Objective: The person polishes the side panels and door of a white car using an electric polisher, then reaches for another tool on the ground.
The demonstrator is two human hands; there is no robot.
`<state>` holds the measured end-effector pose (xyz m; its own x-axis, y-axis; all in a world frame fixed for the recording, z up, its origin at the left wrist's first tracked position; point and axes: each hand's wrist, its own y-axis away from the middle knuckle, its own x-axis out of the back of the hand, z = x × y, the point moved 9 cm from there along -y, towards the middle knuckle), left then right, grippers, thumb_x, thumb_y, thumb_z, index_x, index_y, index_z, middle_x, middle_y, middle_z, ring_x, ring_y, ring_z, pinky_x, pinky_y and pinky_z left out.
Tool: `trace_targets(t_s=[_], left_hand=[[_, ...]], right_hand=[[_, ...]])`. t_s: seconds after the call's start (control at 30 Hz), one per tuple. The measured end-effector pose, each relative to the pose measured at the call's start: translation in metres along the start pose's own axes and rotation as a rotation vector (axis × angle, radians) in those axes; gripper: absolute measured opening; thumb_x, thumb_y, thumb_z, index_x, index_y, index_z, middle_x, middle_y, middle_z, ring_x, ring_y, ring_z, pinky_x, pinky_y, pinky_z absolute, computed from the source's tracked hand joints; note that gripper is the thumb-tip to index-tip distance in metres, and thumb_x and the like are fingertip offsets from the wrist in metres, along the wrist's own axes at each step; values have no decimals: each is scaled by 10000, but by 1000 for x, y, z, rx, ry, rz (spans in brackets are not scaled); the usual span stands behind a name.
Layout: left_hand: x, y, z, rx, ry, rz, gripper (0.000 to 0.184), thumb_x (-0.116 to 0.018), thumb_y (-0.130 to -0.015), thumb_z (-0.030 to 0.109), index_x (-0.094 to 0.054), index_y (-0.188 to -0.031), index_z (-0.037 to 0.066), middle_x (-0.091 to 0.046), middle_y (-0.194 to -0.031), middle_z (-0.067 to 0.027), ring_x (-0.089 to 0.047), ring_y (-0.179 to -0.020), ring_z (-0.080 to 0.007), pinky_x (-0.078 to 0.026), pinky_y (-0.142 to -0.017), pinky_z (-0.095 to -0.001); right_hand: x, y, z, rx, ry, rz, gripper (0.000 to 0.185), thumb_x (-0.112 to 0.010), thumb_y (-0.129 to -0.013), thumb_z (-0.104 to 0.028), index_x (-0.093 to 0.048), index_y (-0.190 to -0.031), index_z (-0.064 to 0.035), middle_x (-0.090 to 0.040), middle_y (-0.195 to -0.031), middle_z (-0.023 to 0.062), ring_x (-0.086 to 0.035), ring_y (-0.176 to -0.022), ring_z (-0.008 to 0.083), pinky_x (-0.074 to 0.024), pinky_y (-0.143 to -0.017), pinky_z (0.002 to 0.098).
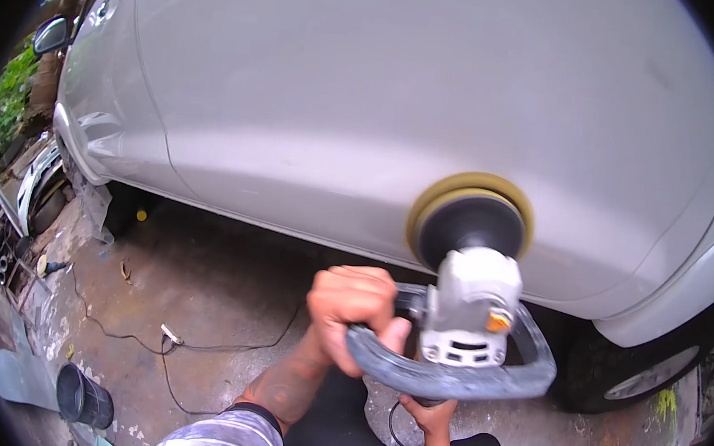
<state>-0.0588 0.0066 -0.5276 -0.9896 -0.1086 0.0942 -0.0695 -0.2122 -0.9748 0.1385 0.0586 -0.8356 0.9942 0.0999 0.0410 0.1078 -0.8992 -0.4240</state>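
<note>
A white and grey car polisher (474, 297) is in front of me, with a black backing plate and a yellow pad (475, 182) that lies against the lower part of a silver car door (385, 98). My left hand (354, 308) is closed round the left side of the polisher's dark loop handle (454, 380). Lower down, my right hand (432, 412) grips the rear of the polisher's body, which is mostly hidden behind the loop handle. The pad's rim looks blurred.
A power cord (227, 349) with a white connector (171, 334) runs over the stained concrete floor (225, 279). A black bucket (85, 396) stands at lower left. The rear wheel (641, 375) is at right. Scrap parts (13, 218) lie along the left edge.
</note>
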Motion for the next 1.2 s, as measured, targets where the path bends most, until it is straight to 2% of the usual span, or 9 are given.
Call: trace_targets(t_s=[0.23,0.43,0.6,0.73,0.83,0.9,1.03,1.1,1.2], left_hand=[[121,27,1,-66,82,376,339,-699,-808,-8,-453,-599,93,-469,-523,10,-407,-446,-112,-379,-493,-310],[124,45,13,-18,-23,373,354,-686,-816,-12,-413,-619,95,-441,-531,-3,-365,-438,-104,-378,-499,-310],[55,57,17,28,-175,105,313,-727,-727,8,-480,-552,85,-483,-497,-1,-465,-422,-140,-423,-507,-303],[-11,68,10,42,-234,-206,307,-759,-654,33,-494,-516,104,-485,-489,-10,-482,-415,-177,-412,-509,-310],[-42,88,-17,107,-225,-281,322,-799,-633,56,-502,-516,99,-502,-488,-13,-490,-426,-193,-419,-553,-321],[-49,103,-33,197,-210,-242,336,-819,-629,72,-501,-522,93,-486,-491,-18,-491,-457,-203,-436,-657,-344],[-42,153,-57,359,-287,-196,338,-857,-652,99,-528,-575,88,-592,-764,-62,-583,-745,-216,-442,-788,-369],[-28,181,-64,438,-312,-163,332,-875,-669,116,-549,-614,85,-638,-937,-94,-606,-892,-226,-453,-858,-383],[5,231,-88,788,-235,-92,372,-936,-705,242,-619,-760,54,-429,-1452,-207,-503,-1301,-349,-399,-1096,-446]], right_hand=[[-58,-32,-112,64,16,-192,1246,-991,-603,-429,-309,-1578,-59,-647,-1319,210,-653,-1214,332,-503,-1050,437],[-87,-59,-192,339,143,-178,1093,-932,-685,-373,-350,-1539,-17,-596,-1360,230,-653,-1190,381,-521,-1018,419],[-82,-42,-116,200,78,-302,1140,-914,-616,-288,-277,-1520,-12,-622,-1284,204,-672,-1137,321,-516,-1011,401],[-42,-26,-12,-330,-275,-144,923,-982,-575,-239,-472,-1317,-32,-632,-1217,97,-625,-1113,215,-515,-997,384],[-5,-17,38,-106,-389,-55,760,-957,-618,-232,-581,-1248,-31,-694,-1144,76,-670,-1027,168,-558,-893,340],[4,-25,32,-129,-25,-100,716,-959,-615,-228,-608,-1204,-22,-703,-1119,82,-686,-990,165,-570,-841,330],[12,-34,34,-61,108,-108,708,-947,-626,-201,-597,-1212,-13,-707,-1111,106,-696,-982,196,-573,-846,349],[0,-39,26,-116,15,-99,938,-962,-579,-249,-503,-1364,-16,-695,-1190,137,-698,-1069,239,-551,-938,374],[-14,-59,-3,109,244,-134,985,-934,-593,-257,-467,-1432,-36,-657,-1289,210,-661,-1210,322,-514,-1016,392]])
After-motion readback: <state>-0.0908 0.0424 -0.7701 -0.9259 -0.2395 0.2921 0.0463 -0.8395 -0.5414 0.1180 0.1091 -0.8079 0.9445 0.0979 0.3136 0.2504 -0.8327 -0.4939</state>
